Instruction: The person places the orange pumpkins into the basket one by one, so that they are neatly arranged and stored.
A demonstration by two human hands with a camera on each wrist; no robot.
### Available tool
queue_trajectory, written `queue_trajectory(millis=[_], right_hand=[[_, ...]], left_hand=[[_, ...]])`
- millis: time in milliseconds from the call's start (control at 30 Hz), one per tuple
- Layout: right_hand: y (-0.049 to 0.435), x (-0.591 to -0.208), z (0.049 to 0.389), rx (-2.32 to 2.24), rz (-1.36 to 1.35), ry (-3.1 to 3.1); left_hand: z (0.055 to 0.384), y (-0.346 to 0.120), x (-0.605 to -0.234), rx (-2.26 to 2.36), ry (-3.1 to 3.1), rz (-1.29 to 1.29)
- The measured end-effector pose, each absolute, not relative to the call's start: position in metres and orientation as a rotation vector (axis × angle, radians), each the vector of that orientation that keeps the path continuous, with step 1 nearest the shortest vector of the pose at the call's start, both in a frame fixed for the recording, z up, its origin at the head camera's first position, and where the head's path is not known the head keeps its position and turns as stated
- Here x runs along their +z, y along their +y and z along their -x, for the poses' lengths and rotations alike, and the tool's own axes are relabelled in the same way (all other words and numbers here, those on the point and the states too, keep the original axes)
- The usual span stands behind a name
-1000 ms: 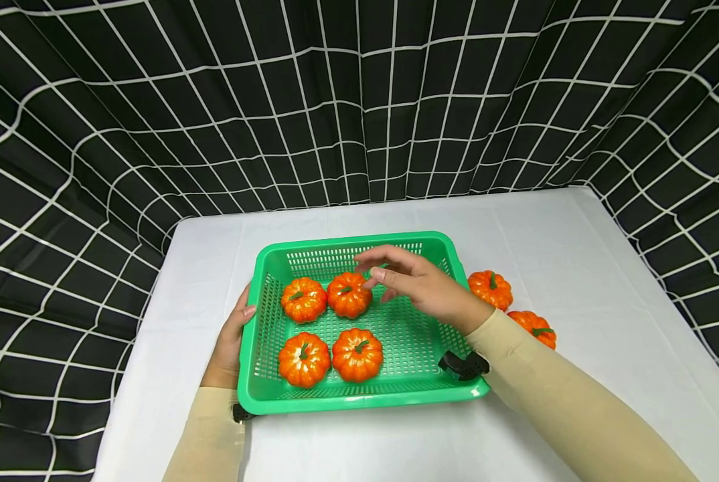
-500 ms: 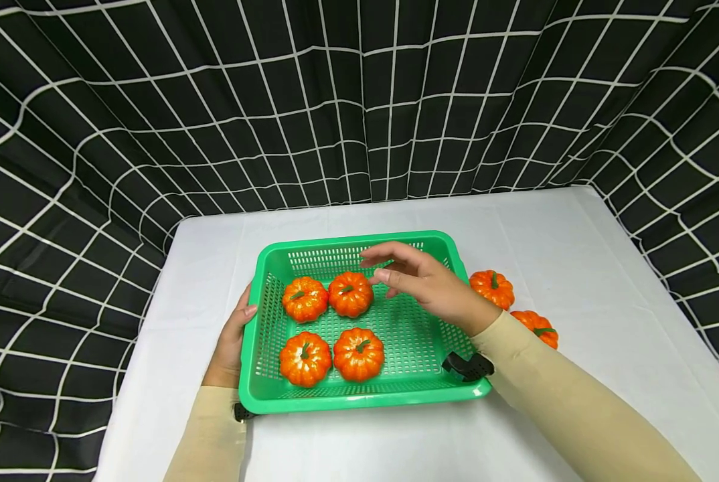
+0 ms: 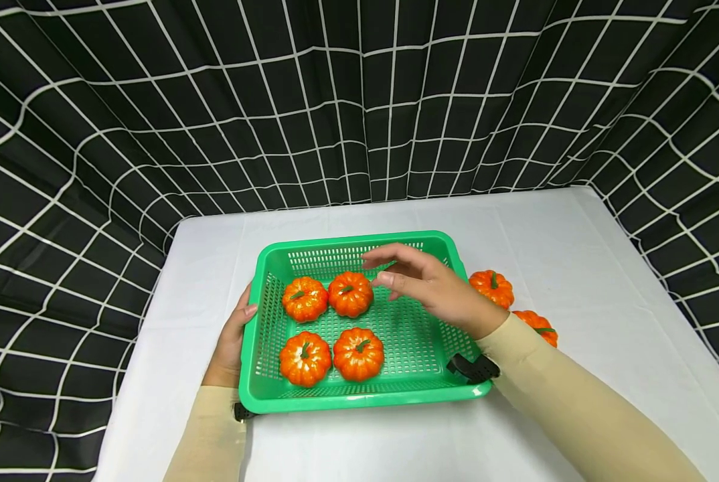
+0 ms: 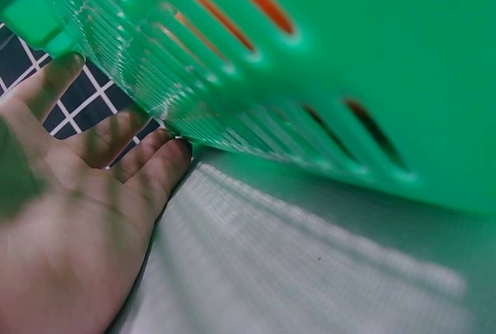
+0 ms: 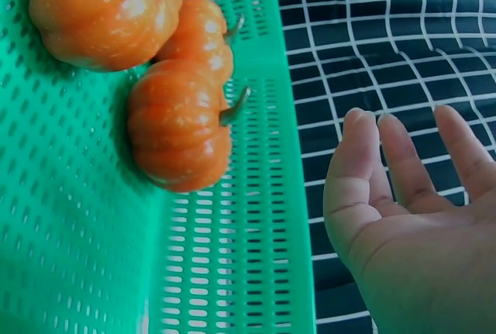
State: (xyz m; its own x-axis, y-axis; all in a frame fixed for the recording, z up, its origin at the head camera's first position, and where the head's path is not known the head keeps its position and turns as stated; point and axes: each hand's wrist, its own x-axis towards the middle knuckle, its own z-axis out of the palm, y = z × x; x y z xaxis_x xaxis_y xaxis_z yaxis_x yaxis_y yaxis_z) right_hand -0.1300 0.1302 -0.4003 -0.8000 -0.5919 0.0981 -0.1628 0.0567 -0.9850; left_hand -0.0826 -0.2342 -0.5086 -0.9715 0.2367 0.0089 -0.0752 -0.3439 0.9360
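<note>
A green plastic basket [image 3: 368,399] with slotted walls stands on the white cloth. Several small glossy pumpkins [image 3: 358,355] with green stems lie in its left half, in two rows. My left hand [image 3: 229,341] is against the basket's left side: thumb tip at the rim, the other fingers [image 4: 159,163] stretched along the outer wall in the left wrist view. Over the basket's right half hovers my right hand [image 3: 428,284], its fingers loosely bent with nothing in them. Its fingertips point towards the back right pumpkin [image 3: 351,294] in the basket.
Two more pumpkins lie outside the basket on its right, one farther back [image 3: 492,288] and one nearer [image 3: 537,328], partly hidden by the right sleeve. A black curtain [image 3: 365,100] with white grid lines surrounds the white-covered table [image 3: 588,268].
My right hand has drawn back slightly to the right, away from the back right pumpkin. The left hand, basket and pumpkins stay put.
</note>
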Motion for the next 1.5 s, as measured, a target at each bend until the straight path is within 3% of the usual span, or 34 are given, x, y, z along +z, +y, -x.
queue_trajectory(millis=[1500], right_hand=[[0.194, -0.382, 0.13, -1.83, 0.676, 2.138]], left_hand=[[0.083, -0.235, -0.51, 2.416, 1.67, -0.226]])
